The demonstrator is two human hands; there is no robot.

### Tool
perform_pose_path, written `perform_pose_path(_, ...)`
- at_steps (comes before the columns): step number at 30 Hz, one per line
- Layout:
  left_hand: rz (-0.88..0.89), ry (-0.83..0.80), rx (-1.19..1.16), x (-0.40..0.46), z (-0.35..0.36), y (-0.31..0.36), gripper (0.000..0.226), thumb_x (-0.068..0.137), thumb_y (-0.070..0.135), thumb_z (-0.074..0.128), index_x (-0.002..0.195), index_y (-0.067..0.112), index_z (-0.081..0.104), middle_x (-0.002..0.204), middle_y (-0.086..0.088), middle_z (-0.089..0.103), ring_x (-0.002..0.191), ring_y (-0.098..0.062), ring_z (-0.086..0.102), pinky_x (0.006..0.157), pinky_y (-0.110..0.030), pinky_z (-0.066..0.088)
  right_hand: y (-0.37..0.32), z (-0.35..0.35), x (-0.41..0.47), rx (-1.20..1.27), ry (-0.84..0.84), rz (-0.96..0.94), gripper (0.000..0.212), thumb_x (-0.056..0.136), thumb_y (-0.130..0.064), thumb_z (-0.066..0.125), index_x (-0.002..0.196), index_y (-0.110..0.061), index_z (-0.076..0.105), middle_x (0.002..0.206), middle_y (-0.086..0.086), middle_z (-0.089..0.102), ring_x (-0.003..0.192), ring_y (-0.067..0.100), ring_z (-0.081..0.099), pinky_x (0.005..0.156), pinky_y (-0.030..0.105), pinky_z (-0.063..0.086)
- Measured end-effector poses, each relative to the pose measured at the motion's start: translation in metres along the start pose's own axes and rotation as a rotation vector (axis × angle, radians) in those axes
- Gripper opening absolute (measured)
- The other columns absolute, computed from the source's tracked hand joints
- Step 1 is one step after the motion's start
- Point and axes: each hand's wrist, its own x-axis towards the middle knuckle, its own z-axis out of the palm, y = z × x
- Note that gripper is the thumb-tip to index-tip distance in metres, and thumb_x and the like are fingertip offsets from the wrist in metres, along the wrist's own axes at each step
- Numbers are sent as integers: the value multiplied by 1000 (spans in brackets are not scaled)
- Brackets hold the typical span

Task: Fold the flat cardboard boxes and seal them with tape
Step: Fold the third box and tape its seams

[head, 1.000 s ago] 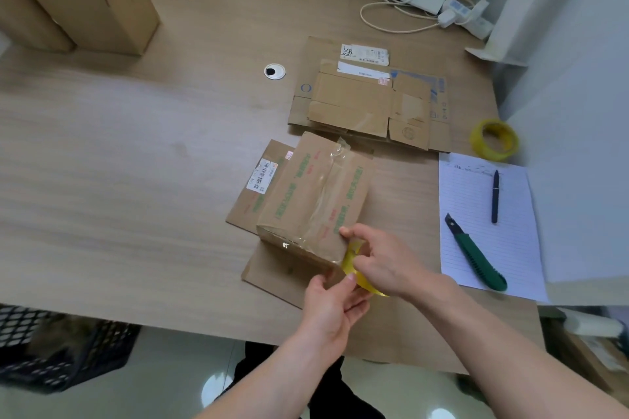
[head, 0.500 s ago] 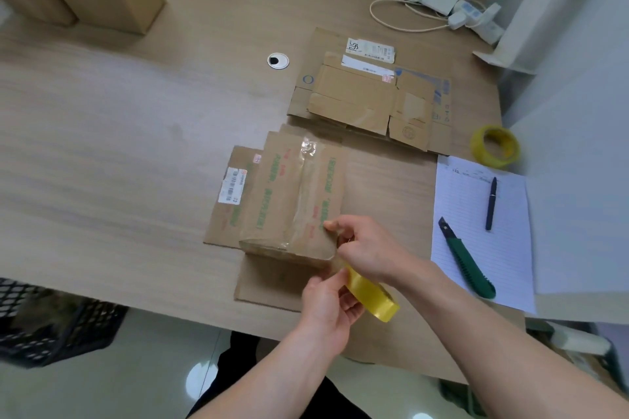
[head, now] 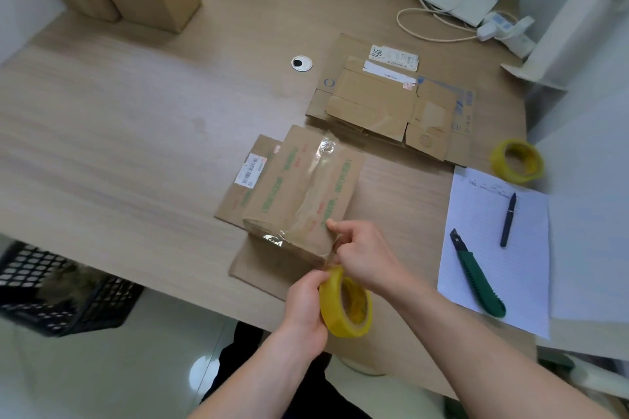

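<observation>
Folded box point(head: 299, 196) on the desk point(head: 119, 146), near the front edge, resting on flattened cardboard sheets point(head: 262, 265). Its long axis runs from the front edge away toward the far right corner, slightly tilted rightward; the near end face points at the person. A clear tape strip point(head: 313, 194) already lies lengthwise along the top seam.

Left hand point(head: 304, 306), just off the front edge: fingers curled around the yellow tape roll point(head: 345, 308), gripping its rim. The roll stands on edge, its open core facing right and toward the camera.

Right hand point(head: 366, 260), at the box's near right corner: fingers curled, thumb extended onto the top edge, apparently pinching or pressing the free tape end against the cardboard; the exact contact point is hidden by the hand.

Step in hand, judged: laying tape across the near end of the box. To do it well, the right hand should keep the tape end pinned flat while the left draws the roll away under steady tension, in line with the face being sealed, so that the strip lands without wrinkles or skew. The box is light and likely to slide on the loose sheets beneath; downward pressure from the pinning hand should hold it.

Right of the hands, toward the desk's right edge: a green utility knife point(head: 476, 277) and a pen point(head: 509, 219) on a sheet of paper point(head: 483, 248), available for cutting. A second tape roll point(head: 516, 161) lies beyond the paper; further flat boxes point(head: 391, 105) are stacked behind, not yet folded.
</observation>
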Motion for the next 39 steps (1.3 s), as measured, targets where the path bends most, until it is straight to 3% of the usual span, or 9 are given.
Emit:
perform_pose_path(6,57,-198,-57,0,-24,22,38,91,5,41,108,9,75,109,-15,72,93,-25,70,90,-40,52,-2,31,-10,110,80,59,37,77,-7,53,101,-27,71,86,-17,54,90,8,49,98,32,47)
perform_pose_path(11,56,-145,-7,0,-26,29,27,95,6,46,103,6,72,73,-7,72,56,-13,66,48,-20,50,-5,29,-12,96,56,65,66,65,-15,42,121,-36,68,96,-24,67,102,5,59,102,29,47)
perform_pose_path(15,90,1,90,8,-26,28,15,93,10,58,102,7,71,79,-10,70,57,-15,64,47,-19,48,8,2,-11,125,119,13,55,72,0,54,91,-46,75,76,-22,68,82,3,62,78,20,45)
perform_pose_path(21,117,55,130,12,-26,30,11,91,10,63,94,10,74,75,-4,72,55,-9,64,48,-16,48,104,-95,-31,-353,585,301,43,79,-19,62,122,-24,62,115,8,63,103,30,56,80,40,47)
perform_pose_path(26,126,71,121,9,-23,30,13,89,11,66,82,12,76,69,-3,71,53,-11,61,48,-19,48,160,-116,-48,-523,348,590,67,84,-32,65,144,-22,39,119,15,53,100,37,55,76,42,48)
perform_pose_path(30,128,79,121,8,-22,30,21,88,13,67,71,15,79,67,-4,69,51,-13,57,52,-25,46,167,-113,-43,-581,326,516,40,85,-23,59,124,-16,51,92,9,52,75,28,53,56,34,39)
perform_pose_path(34,129,97,116,7,-20,31,12,88,13,68,79,13,76,68,-5,70,52,-14,59,51,-26,47,148,-107,-45,-447,444,434,13,91,-14,45,101,-10,51,79,9,55,66,24,49,58,37,39)
perform_pose_path(37,148,112,114,9,-18,32,11,87,10,68,78,11,74,66,-7,69,50,-16,57,47,-24,47,111,-99,-57,-255,506,203,15,93,-17,44,102,-24,54,72,-1,60,65,19,54,56,34,38)
perform_pose_path(39,162,127,117,10,-18,32,12,86,8,69,76,10,74,63,-8,68,48,-17,56,45,-24,47,77,-94,-68,-293,370,-35,19,92,-26,53,105,-39,56,71,-11,61,66,9,57,55,31,40)
